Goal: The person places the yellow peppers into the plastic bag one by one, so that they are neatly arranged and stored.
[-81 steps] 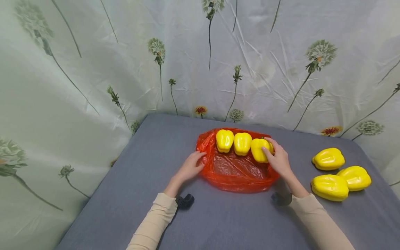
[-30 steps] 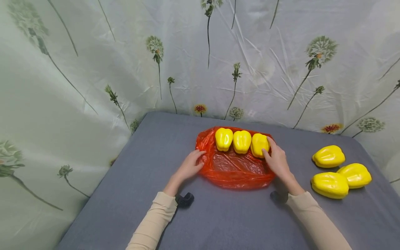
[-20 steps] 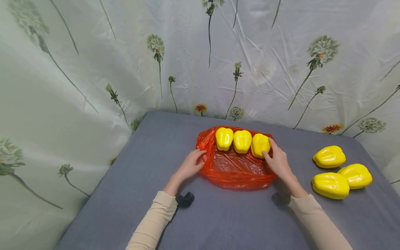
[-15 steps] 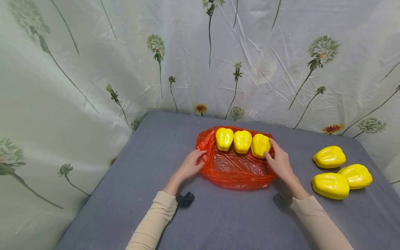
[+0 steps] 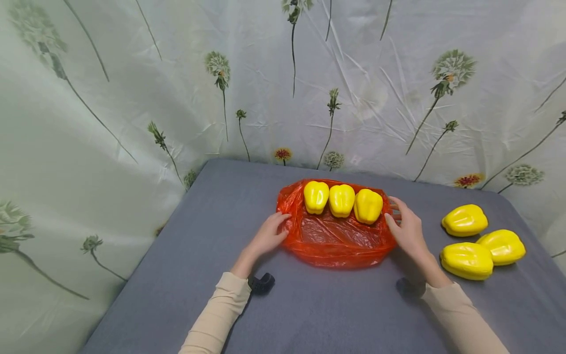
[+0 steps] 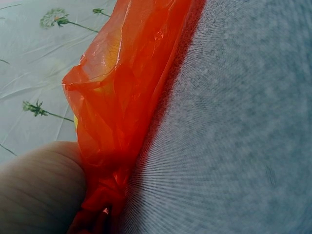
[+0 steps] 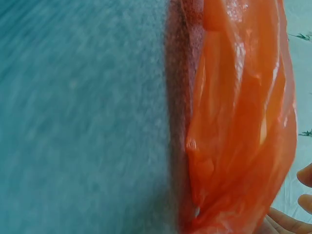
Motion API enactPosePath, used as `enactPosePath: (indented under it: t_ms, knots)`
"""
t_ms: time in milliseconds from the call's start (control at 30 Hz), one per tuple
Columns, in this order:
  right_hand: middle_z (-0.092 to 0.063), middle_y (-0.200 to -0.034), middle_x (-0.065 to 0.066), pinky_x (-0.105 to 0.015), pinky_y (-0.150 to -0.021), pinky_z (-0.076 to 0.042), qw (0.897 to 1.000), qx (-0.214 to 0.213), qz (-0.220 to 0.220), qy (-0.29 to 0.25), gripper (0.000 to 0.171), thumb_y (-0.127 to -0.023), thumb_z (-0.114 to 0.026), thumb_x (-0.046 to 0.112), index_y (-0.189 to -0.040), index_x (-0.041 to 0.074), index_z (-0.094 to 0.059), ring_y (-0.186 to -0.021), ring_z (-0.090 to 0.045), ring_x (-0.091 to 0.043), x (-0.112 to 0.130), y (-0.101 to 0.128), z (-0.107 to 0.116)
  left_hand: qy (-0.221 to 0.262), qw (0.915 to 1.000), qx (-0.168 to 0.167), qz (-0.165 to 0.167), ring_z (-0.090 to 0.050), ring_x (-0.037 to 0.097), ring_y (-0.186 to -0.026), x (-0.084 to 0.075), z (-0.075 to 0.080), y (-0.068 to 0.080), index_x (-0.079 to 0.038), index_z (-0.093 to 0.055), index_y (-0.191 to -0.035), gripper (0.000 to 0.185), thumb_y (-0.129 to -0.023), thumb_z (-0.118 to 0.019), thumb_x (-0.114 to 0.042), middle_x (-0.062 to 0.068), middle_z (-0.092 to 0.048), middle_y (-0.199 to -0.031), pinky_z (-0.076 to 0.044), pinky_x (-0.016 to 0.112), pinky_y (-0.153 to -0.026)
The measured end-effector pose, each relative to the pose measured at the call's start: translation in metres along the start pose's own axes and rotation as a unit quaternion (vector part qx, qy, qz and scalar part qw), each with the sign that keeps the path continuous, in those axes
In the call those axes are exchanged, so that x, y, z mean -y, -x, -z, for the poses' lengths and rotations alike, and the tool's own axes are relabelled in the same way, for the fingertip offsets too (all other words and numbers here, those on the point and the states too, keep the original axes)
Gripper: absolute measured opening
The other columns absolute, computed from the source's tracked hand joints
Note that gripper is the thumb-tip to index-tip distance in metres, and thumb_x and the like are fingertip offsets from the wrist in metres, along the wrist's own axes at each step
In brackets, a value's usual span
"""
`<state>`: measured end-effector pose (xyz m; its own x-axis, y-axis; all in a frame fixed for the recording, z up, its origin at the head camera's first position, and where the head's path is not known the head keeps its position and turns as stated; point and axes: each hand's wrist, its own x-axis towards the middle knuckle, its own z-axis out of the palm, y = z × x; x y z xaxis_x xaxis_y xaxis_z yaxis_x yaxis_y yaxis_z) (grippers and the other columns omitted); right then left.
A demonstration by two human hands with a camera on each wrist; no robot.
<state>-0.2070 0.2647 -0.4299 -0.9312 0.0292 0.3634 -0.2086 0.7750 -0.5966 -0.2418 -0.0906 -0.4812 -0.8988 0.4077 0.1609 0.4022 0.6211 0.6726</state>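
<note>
A red plastic bag lies spread with its mouth wide, and three yellow bell peppers sit in a row along its far side. The rightmost pepper is the one nearest my right hand, which stands at the bag's right rim, its fingers apart and holding nothing. In the right wrist view some fingertips show beside the bag's wall. My left hand pinches the bag's left rim; in the left wrist view the thumb lies against gathered red plastic. The other left fingers are hidden there.
Three more yellow bell peppers lie on the grey table at the right: a back one, a front one and a right one. A floral curtain hangs behind and at the left.
The right hand set the third pepper upright in the row, let go of it and moved right to the bag's rim. The left hand has stayed at the bag's left side.
</note>
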Motion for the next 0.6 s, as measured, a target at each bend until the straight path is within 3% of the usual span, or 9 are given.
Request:
enactPosePath:
  t_ms: [500,600]
  knots:
    - [-0.058,-0.119,-0.03,-0.052,-0.079,-0.05,0.998,-0.054,-0.009,0.011,0.045,-0.092,-0.052,0.008,-0.135,-0.002,-0.043,-0.093,-0.063,-0.042,-0.007,0.012,0.024,-0.001,1.0,-0.005,0.001,-0.039,0.037,-0.134,0.001,-0.001,0.001,-0.003,-0.05,-0.133,0.046,-0.088,-0.057,-0.013,0.021,-0.047,-0.14,-0.032,0.049,-0.113]
    - [-0.058,-0.119,-0.029,-0.021,-0.074,-0.056,0.998,-0.062,-0.014,0.013,0.045,-0.091,-0.053,0.008,-0.134,-0.002,-0.044,-0.092,-0.062,-0.04,-0.008,0.017,0.032,0.0,1.0,-0.004,0.001,-0.039,0.036,-0.134,0.0,0.0,0.001,-0.003,-0.05,-0.133,0.046,-0.088,-0.057,-0.013,0.021,-0.047,-0.14,-0.032,0.049,-0.113]
